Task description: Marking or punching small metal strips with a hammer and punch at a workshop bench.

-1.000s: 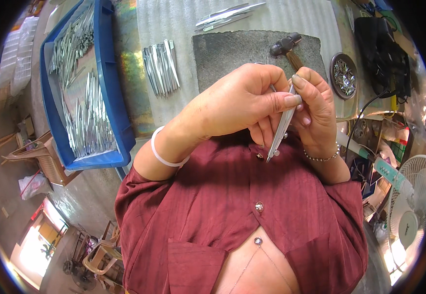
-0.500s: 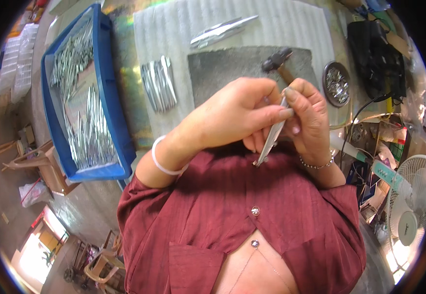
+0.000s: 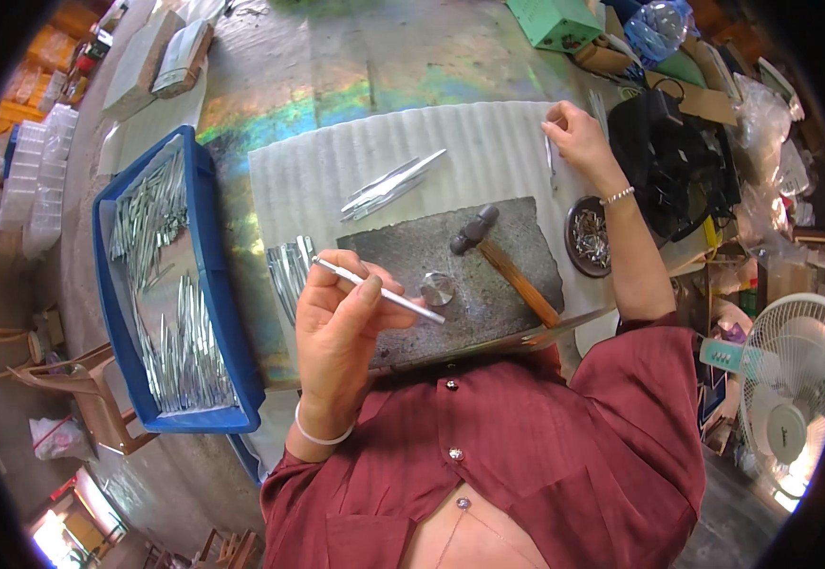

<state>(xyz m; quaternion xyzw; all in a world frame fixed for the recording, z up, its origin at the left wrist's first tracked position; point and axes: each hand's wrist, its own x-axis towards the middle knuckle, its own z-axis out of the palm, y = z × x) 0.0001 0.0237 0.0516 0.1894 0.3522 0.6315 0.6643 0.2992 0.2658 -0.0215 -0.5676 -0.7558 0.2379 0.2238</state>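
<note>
My left hand (image 3: 332,318) is closed around a slim silver metal piece (image 3: 393,298), which points to the right over a dark stone slab (image 3: 384,248). Far to the right, my right hand (image 3: 581,142) has its fingers pinched at the upper end of a thin metal rod-like tool (image 3: 552,163), above the white foam sheet (image 3: 488,137). On the slab sit a round metal block (image 3: 438,288) and a hammer (image 3: 512,275) with a wooden handle. A row of silver pieces (image 3: 289,270) lies beside my left hand, and a few more long pieces (image 3: 393,187) lie beyond the slab.
A blue tray (image 3: 210,237) of many slim metal pieces stands at the left. Below my right forearm is a dark round dish (image 3: 575,258) with small metal parts. A black bag-like object (image 3: 654,156), a green box (image 3: 553,24) and a white fan (image 3: 787,398) are to the right.
My hands were together over the slim metal piece. They have parted: the left keeps the piece and has moved left, the right has reached far right to the thin tool. My view has shifted.
</note>
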